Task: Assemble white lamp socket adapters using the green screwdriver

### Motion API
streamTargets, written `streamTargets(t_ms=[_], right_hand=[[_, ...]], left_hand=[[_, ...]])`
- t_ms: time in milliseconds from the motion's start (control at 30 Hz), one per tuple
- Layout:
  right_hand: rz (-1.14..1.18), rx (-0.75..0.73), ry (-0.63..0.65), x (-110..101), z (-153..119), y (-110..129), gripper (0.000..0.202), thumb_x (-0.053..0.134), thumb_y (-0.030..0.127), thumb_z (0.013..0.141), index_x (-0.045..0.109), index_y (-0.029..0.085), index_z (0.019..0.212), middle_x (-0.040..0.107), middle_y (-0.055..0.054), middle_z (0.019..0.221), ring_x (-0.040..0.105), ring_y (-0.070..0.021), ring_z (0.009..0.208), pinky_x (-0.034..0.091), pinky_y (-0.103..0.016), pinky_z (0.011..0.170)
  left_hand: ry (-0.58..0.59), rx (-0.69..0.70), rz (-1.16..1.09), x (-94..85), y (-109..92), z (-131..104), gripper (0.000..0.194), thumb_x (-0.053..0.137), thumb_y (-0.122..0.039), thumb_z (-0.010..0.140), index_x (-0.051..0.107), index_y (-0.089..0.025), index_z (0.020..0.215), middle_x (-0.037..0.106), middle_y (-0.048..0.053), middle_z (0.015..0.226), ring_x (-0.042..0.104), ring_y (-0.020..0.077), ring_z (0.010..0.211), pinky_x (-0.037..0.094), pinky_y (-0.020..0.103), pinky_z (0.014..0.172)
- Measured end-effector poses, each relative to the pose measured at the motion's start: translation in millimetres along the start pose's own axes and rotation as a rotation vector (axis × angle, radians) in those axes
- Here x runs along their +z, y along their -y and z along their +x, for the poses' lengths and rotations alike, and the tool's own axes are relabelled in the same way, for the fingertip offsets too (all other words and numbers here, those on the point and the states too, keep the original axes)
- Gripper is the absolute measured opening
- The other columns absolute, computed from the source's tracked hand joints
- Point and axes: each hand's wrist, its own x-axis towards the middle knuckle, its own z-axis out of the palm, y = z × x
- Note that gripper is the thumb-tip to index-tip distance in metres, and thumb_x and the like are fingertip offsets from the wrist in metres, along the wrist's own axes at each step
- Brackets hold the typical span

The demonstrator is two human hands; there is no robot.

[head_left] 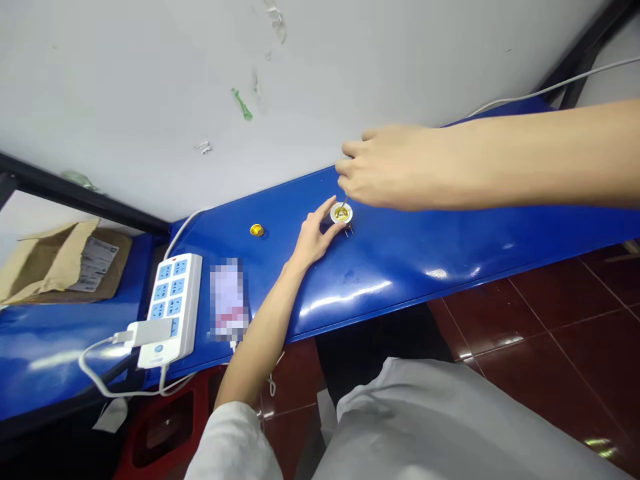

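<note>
Step in hand, judged: a small white round socket [341, 213] with a brass centre is being worked with a thin tool held in the right hand [385, 167]. The socket sits on the blue tabletop [450, 233], mid-table, near the wall. It is steadied from its left side by the left hand [315, 237], thumb and fingers closed narrowly against the rim. The right hand is pinched shut on the slim tool [345, 203], tip down into the brass centre; the tool type cannot be told.

To do it well: the socket should be kept flat and pinned so it cannot spin, the tool held upright over the centre, and pressure kept light, since the gloss top looks slippery. The two small pins [349, 231] at the socket's near side should be kept clear of the fingers.

Surroundings:
- white wall [200, 100] behind, scuffed
- dark red tiled floor [550, 320] to the right and near
- cardboard packet [65, 263] at far left
- white power strip [173, 307] left of the hands, with a plug and cable in it
- blurred-out item [229, 300] beside the strip
- small brass part [257, 230] loose on the table, left of the socket, apart from it
</note>
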Motion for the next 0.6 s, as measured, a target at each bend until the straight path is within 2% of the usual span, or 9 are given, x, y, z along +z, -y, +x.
streamTargets(t_ms=[167,267,400,600], right_hand=[[-0.04,0.025,-0.027,5.7,-3.1,-3.6,0.028,0.058,0.017,0.097,0.071,0.009,0.12,0.068,-0.007,0.111,0.065,-0.0189,0.107,0.044,-0.03,0.079],[-0.044,0.011,-0.041,3.4,-4.9,-2.9,0.022,0.06,0.017,0.096,0.07,0.009,0.115,0.068,-0.008,0.107,0.066,-0.0192,0.106,0.046,-0.028,0.078],[-0.03,0.015,0.02,-4.3,-4.4,1.2,0.027,0.066,0.019,0.096,0.07,0.011,0.121,0.069,-0.009,0.116,0.067,-0.0203,0.11,0.048,-0.028,0.079],[-0.032,0.032,0.053,-5.4,-3.9,5.1,0.033,0.059,0.017,0.099,0.071,0.013,0.129,0.069,-0.009,0.123,0.067,-0.0217,0.116,0.048,-0.029,0.08]], left_hand=[[-0.005,-0.009,0.002,0.7,1.0,-0.1,0.077,0.064,-0.074,0.098,0.057,-0.028,0.159,0.07,0.012,0.154,0.074,0.0288,0.131,0.057,0.044,0.115],[-0.003,-0.012,-0.01,1.4,1.7,0.3,0.078,0.064,-0.075,0.097,0.057,-0.028,0.159,0.069,0.012,0.154,0.072,0.0299,0.135,0.055,0.045,0.117],[0.0,-0.019,-0.014,1.3,0.8,0.5,0.076,0.065,-0.072,0.098,0.056,-0.028,0.16,0.067,0.012,0.157,0.068,0.0306,0.141,0.052,0.047,0.123],[-0.006,-0.016,-0.009,0.9,0.0,0.2,0.077,0.065,-0.074,0.098,0.057,-0.028,0.159,0.069,0.011,0.155,0.069,0.0308,0.139,0.052,0.047,0.122]])
